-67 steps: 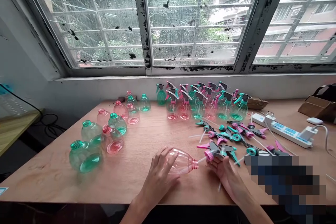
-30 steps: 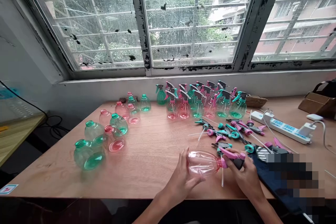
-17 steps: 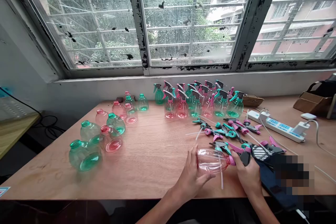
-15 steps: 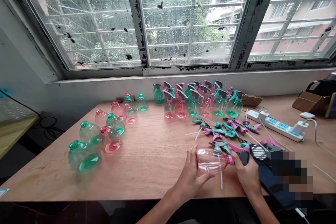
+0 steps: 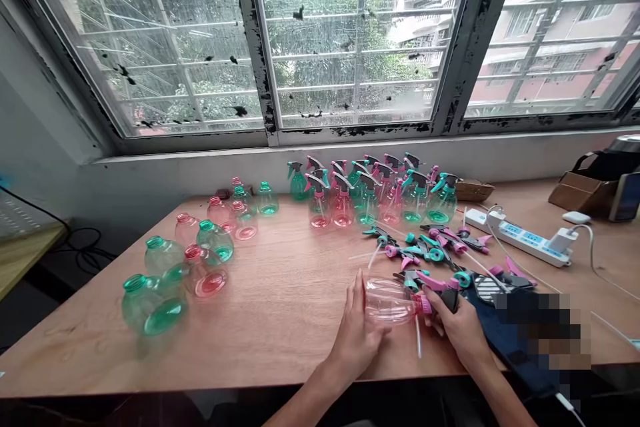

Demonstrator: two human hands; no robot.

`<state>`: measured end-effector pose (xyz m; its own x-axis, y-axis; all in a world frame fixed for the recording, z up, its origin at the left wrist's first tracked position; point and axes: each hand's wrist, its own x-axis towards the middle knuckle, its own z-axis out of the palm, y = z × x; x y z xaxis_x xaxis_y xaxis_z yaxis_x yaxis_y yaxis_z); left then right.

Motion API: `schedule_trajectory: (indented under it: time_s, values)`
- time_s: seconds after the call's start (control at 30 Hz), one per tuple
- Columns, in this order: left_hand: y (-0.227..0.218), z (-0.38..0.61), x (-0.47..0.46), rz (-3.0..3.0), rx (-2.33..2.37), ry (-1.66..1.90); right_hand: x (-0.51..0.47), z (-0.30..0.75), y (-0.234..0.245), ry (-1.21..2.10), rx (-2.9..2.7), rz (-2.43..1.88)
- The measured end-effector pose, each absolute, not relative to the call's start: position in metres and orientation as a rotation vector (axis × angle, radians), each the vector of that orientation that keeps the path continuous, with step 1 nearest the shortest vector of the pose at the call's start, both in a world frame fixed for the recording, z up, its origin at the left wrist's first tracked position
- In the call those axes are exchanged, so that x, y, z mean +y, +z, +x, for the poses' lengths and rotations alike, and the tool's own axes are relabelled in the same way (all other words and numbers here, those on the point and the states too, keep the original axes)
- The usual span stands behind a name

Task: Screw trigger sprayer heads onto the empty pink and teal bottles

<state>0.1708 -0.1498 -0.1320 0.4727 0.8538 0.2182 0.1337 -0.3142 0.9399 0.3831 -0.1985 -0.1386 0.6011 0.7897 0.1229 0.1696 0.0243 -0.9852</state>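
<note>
Gripping translucent, rounded pink bottle (image 5: 387,303), left hand (image 5: 356,332), right hand (image 5: 457,325) clasping angular sprayer (image 5: 451,298)

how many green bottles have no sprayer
5: the nearest green bottle, a second just behind it, a third mid-group, a fourth behind a pink bottle, and a fifth rightmost at the back. Others may be hidden.

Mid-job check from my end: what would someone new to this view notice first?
Probably the pink bottle, held on its side by the left hand near the table's front edge, with the right hand gripping the pink-and-black spray head at its neck. Next, the crowd of pink and green sprayers standing below the window, with loose spray heads scattered before them. Open bottles stand at the left.
</note>
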Motion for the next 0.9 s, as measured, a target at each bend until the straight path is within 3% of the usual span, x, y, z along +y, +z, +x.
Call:
schedule_trajectory:
  time_s: [0.37,0.9]
  values:
    - [-0.133,0.172,-0.149,1.744,0.842,0.923,-0.199,0.407,-0.15,0.839,-0.888,-1.39]
    - [-0.131,0.17,-0.151,1.784,0.732,0.867,-0.207,0.424,-0.15,0.843,-0.882,-1.44]
